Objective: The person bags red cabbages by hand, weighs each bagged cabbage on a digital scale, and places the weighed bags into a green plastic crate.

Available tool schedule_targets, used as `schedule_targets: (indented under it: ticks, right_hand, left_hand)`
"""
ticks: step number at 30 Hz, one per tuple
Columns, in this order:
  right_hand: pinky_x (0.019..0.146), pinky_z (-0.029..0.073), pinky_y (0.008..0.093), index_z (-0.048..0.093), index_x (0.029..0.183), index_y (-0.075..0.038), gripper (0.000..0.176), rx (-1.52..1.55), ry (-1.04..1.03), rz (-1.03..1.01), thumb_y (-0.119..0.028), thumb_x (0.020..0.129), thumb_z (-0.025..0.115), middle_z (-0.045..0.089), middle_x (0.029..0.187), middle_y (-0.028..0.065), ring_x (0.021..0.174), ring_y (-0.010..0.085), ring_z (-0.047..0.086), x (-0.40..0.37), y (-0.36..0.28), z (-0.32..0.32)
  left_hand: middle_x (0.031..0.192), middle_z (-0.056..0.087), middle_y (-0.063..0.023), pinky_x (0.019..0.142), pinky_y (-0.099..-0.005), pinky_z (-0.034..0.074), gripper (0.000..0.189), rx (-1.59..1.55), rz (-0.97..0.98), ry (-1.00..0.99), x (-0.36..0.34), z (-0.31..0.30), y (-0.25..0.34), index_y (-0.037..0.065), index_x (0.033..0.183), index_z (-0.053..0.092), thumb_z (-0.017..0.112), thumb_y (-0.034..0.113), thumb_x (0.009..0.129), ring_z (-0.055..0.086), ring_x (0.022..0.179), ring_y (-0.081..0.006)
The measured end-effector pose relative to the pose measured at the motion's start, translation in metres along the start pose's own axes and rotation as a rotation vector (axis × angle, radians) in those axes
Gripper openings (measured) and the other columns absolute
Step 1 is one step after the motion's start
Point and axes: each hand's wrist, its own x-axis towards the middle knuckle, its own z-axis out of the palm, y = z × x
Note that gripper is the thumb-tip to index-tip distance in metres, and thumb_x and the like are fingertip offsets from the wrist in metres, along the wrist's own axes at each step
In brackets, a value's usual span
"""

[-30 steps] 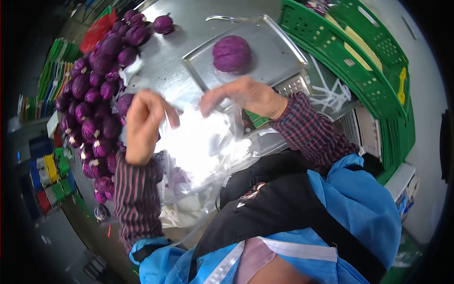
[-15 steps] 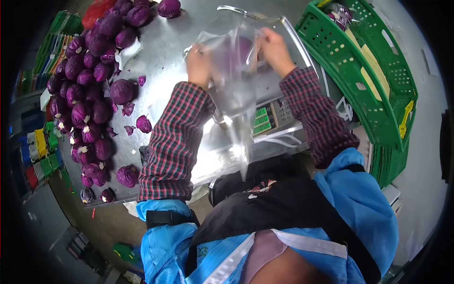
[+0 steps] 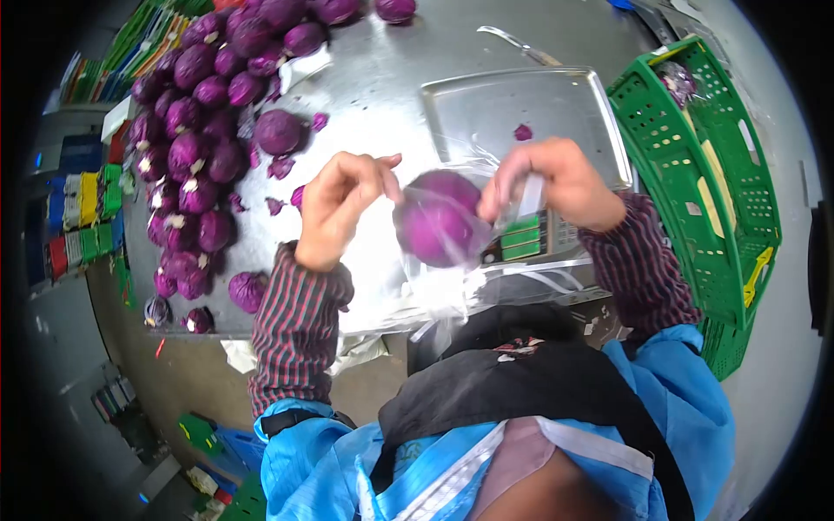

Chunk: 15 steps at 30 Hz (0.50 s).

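Note:
A red cabbage (image 3: 441, 219) sits inside a clear plastic bag (image 3: 447, 286) between my hands, above the front of the metal table. My left hand (image 3: 343, 204) is at the bag's left side, thumb and fingers pinched at its edge. On the other side, my right hand (image 3: 552, 182) pinches the film close to the cabbage's upper right. The thin film is blurred, so its exact edges are hard to make out. Just behind the bag, a scale with a green display (image 3: 524, 239) is partly hidden.
Many red cabbages (image 3: 187, 156) are heaped on the left of the metal table (image 3: 373, 95), with loose leaves beside them. A metal tray (image 3: 486, 113) holds a leaf scrap; a knife (image 3: 521, 45) lies behind it. A green crate (image 3: 738, 174) containing a wrapped cabbage stands right.
The bag and both hands have come down toward my body, and the cabbage now shows clearly inside the film. My hands have spread apart. The view has shifted, uncovering the tray and knife.

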Motion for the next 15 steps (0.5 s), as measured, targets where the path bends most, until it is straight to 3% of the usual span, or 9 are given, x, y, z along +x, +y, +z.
schedule_targets:
  ticks: [2, 4, 6, 8, 10, 11, 12, 14, 15]
  right_hand:
    - [0.069, 0.050, 0.0310, 0.064, 0.094, 0.001, 0.015, -0.306, -0.161, -0.040, -0.003, 0.081, 0.058, 0.069, 0.082, 0.0095, 0.077, 0.0222, 0.067, 0.012, -0.008, 0.018]
    - [0.067, 0.050, 0.0314, 0.064, 0.093, 0.000, 0.019, -0.363, -0.129, -0.120, 0.001, 0.077, 0.055, 0.068, 0.081, 0.0107, 0.074, 0.0241, 0.067, 0.023, -0.015, 0.042]
    - [0.066, 0.050, 0.0318, 0.064, 0.092, -0.001, 0.023, -0.429, -0.104, -0.189, 0.004, 0.072, 0.053, 0.067, 0.079, 0.0119, 0.072, 0.0260, 0.066, 0.037, -0.014, 0.064]
    - [0.064, 0.050, 0.0340, 0.064, 0.089, -0.002, 0.020, -0.617, -0.104, -0.109, 0.003, 0.073, 0.054, 0.066, 0.080, 0.0138, 0.071, 0.0289, 0.065, 0.048, -0.001, 0.087]
    - [0.062, 0.049, 0.0361, 0.064, 0.088, -0.002, 0.013, -0.706, -0.127, -0.093, -0.002, 0.077, 0.058, 0.065, 0.079, 0.0154, 0.069, 0.0312, 0.063, 0.050, 0.013, 0.106]
    - [0.061, 0.049, 0.0359, 0.064, 0.088, -0.002, 0.012, -0.691, -0.121, -0.037, -0.004, 0.078, 0.059, 0.065, 0.077, 0.0154, 0.068, 0.0314, 0.063, 0.049, 0.011, 0.120]
    - [0.061, 0.049, 0.0357, 0.064, 0.089, -0.002, 0.012, -0.672, -0.115, 0.024, -0.006, 0.078, 0.061, 0.065, 0.076, 0.0153, 0.067, 0.0317, 0.063, 0.047, 0.008, 0.133]
    - [0.060, 0.049, 0.0348, 0.064, 0.089, -0.001, 0.014, -0.727, -0.102, 0.123, -0.005, 0.076, 0.063, 0.065, 0.075, 0.0159, 0.067, 0.0316, 0.064, 0.041, 0.003, 0.152]
    - [0.061, 0.049, 0.0328, 0.065, 0.090, -0.001, 0.013, -0.724, -0.085, 0.143, -0.007, 0.078, 0.062, 0.065, 0.077, 0.0144, 0.068, 0.0285, 0.065, 0.038, 0.001, 0.159]
  left_hand:
    - [0.081, 0.065, -0.0082, 0.094, -0.0455, 0.046, 0.006, 0.455, 0.136, -0.090, -0.029, -0.015, 0.038, 0.003, 0.086, 0.056, 0.061, 0.001, 0.086, 0.063, 0.076, -0.0207]
    - [0.078, 0.064, -0.0056, 0.088, -0.0437, 0.049, 0.011, 0.485, 0.199, 0.025, -0.062, -0.019, 0.058, 0.005, 0.082, 0.058, 0.065, -0.001, 0.077, 0.063, 0.074, -0.0191]
    - [0.075, 0.061, -0.0030, 0.088, -0.0413, 0.049, 0.015, 1.013, 0.294, -0.268, -0.084, -0.024, 0.085, 0.007, 0.081, 0.058, 0.064, -0.001, 0.069, 0.060, 0.070, -0.0177]
    - [0.073, 0.057, -0.0003, 0.094, -0.0411, 0.045, 0.017, 0.907, 0.176, -0.270, -0.117, -0.024, 0.069, 0.008, 0.081, 0.057, 0.062, 0.002, 0.066, 0.058, 0.069, -0.0184]
    - [0.074, 0.058, -0.0020, 0.098, -0.0440, 0.041, 0.016, 1.120, 0.076, -0.203, -0.137, -0.048, 0.055, 0.008, 0.084, 0.057, 0.062, 0.002, 0.070, 0.060, 0.072, -0.0204]
    - [0.076, 0.060, -0.0035, 0.100, -0.0468, 0.038, 0.020, 1.011, 0.014, -0.072, -0.146, -0.056, 0.045, 0.007, 0.089, 0.057, 0.064, 0.001, 0.072, 0.061, 0.073, -0.0223]
    - [0.093, 0.063, -0.0051, 0.106, -0.0512, 0.031, 0.038, 0.906, -0.116, -0.006, -0.149, -0.059, 0.051, 0.009, 0.104, 0.059, 0.071, 0.005, 0.068, 0.061, 0.091, -0.0230]
    - [0.111, 0.060, -0.0074, 0.109, -0.0539, 0.026, 0.060, 0.916, -0.036, 0.067, -0.146, -0.040, 0.076, 0.010, 0.121, 0.056, 0.077, 0.010, 0.065, 0.056, 0.107, -0.0268]
    - [0.119, 0.057, -0.0068, 0.110, -0.0554, 0.022, 0.073, 0.879, -0.027, -0.014, -0.152, -0.035, 0.080, 0.012, 0.128, 0.051, 0.080, 0.013, 0.062, 0.052, 0.113, -0.0260]
